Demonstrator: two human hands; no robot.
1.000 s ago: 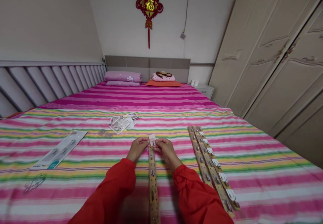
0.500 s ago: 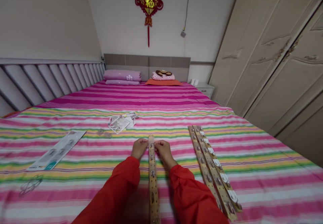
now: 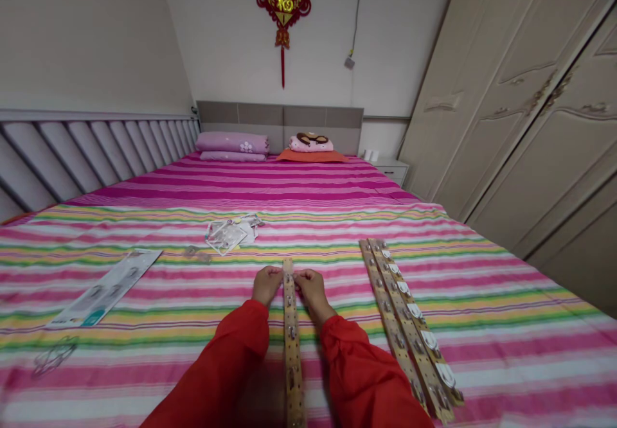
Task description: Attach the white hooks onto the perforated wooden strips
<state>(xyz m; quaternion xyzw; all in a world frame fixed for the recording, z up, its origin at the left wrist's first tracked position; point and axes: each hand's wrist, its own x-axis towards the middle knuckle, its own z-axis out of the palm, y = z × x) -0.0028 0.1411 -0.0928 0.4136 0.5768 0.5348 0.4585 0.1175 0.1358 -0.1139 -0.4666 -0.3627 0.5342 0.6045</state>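
Note:
A long, narrow wooden strip [image 3: 292, 344] with holes and small metal hooks along it lies lengthwise in front of me on the bed. At its far end, my left hand [image 3: 267, 285] is closed, fingertips pinching at the left edge. From the other side my right hand [image 3: 311, 288] also pinches, its thumb and fingers at the right edge beside the topmost metal hook [image 3: 288, 277]. Whether the fingertips grip the strip alone or a small part on it is too fine to tell. Both arms are in red sleeves.
On the right lie more wooden strips [image 3: 396, 325] with metal hooks, the outermost carrying white loops [image 3: 429, 340]. Leftward are a long packaging card [image 3: 108, 290], a thin wire bundle [image 3: 55, 356], small clear pieces [image 3: 196, 254] and a pile of clear packets [image 3: 234, 233]. Folded bedding [image 3: 234, 145] sits by the headboard.
Both hands stay at the strip's far end with almost the same grip. The view has shifted very slightly.

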